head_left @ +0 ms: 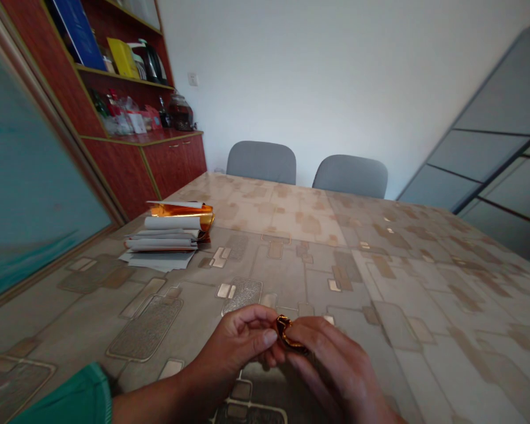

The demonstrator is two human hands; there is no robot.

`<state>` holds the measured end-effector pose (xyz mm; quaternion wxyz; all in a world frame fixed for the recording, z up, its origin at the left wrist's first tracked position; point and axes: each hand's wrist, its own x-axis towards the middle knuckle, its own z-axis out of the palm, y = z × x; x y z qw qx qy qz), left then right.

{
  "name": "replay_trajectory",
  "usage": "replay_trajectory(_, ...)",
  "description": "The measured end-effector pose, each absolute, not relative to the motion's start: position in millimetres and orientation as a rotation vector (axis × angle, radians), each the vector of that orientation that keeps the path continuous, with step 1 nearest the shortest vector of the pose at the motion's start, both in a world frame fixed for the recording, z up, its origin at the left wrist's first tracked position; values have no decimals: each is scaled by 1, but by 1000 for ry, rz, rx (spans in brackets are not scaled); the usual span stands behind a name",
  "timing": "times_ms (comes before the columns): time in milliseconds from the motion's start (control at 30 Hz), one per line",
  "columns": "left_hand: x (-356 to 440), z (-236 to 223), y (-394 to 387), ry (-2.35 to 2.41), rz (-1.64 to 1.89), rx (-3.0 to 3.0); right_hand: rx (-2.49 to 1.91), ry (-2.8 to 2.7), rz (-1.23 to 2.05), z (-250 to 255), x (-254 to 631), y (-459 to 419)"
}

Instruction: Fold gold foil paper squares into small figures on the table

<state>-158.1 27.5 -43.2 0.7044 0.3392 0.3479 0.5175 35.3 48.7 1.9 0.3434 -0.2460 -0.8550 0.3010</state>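
A small crumpled piece of shiny gold foil paper (284,327) is held between my two hands, above the near part of the table. My left hand (247,335) pinches its left edge between thumb and fingers. From the other side, my right hand (331,353) has its fingers closed on the foil, partly covering it. Farther off to the left lies a stack of folded paper sheets (168,242), grey-white on the outside, with shiny orange-gold foil (207,217) showing at its back and right edge.
A patterned cloth covers the table (291,265). Two grey chairs (261,162) stand at its far side by the white wall. At the left, a red-brown cabinet (172,162) holds bottles, a kettle and a glass jar (181,112). A grey panelled unit (481,141) is at the right.
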Motion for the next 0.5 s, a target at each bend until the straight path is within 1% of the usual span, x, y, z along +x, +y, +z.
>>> replay_trajectory(200,-159,-39,30,754,1146,707,-612,-2216,754,6,37,50)
replay_trajectory(500,-160,-38,28,741,1126,709,-613,-2267,596,3,38,50)
